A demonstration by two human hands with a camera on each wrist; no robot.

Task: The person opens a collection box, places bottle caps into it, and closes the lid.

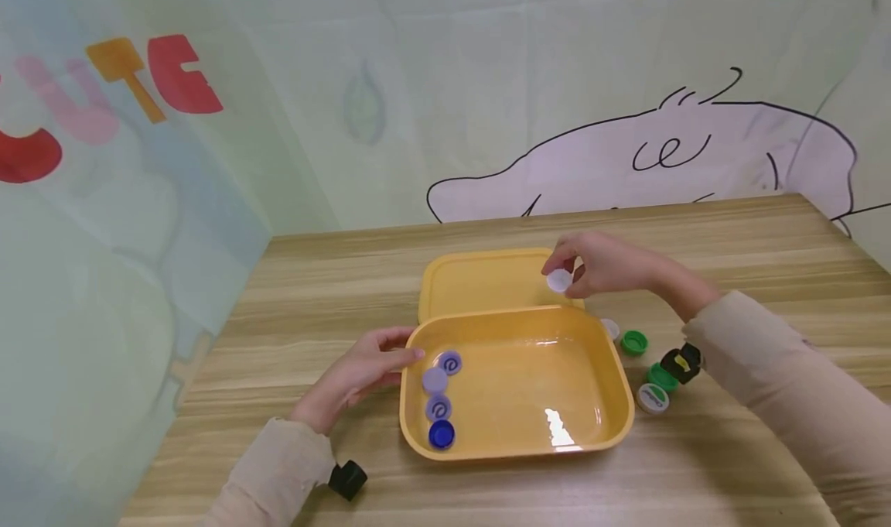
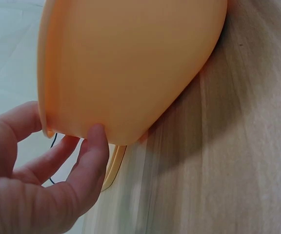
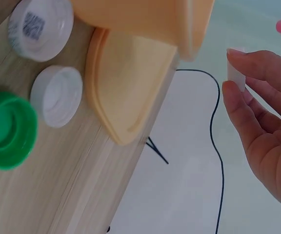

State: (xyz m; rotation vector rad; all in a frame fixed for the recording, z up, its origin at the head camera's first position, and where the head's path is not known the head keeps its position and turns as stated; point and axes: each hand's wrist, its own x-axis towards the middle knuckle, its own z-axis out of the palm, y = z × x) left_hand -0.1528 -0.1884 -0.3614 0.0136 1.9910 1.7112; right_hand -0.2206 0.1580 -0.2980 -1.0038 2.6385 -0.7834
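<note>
My right hand [image 1: 595,264] pinches a white bottle cap [image 1: 559,281] between thumb and fingertips, above the far side of an orange-yellow plastic box [image 1: 522,453]. In the right wrist view the cap [image 3: 236,77] appears edge-on. My left hand [image 1: 365,368] holds the box at its left end, thumb over the rim and fingers against the outer wall [image 2: 126,63]. Along the left inside of the box lie light purple caps [image 1: 435,381], two of them with a swirl mark, and a dark blue cap [image 1: 442,434] nearest the front.
Behind the box lies its flat yellow lid [image 1: 480,279]. On the wooden table to the right are a green cap [image 1: 634,343], another green one [image 1: 661,378], a white cap [image 1: 610,329] and a white printed cap [image 1: 653,398]. A drawn fabric backdrop [image 1: 418,109] stands behind the table.
</note>
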